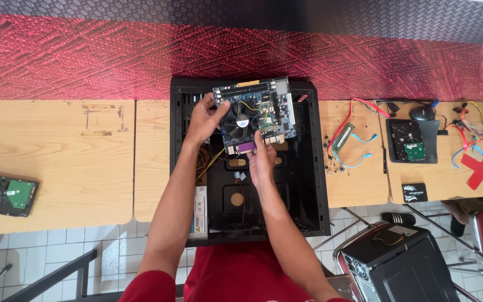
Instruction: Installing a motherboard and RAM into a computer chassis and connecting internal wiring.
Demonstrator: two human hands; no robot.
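Observation:
A blue motherboard (275, 100) with a black round fan cooler is held over the far end of an open black computer case (308, 184) lying flat on the wooden desk. My left hand (203, 117) grips the board's left edge beside the cooler. My right hand (262, 158) holds its near edge, by the purple port. Loose red and yellow wires trail inside the case under the board. A power supply with a white label (199, 215) sits in the case's near left corner.
A bare hard drive (5, 194) lies at the left on the wooden desk (57, 162). To the right are a memory stick (343, 135), red and blue cables, another hard drive (411, 141), a mouse (422, 112) and a second black case (401, 263) on the floor.

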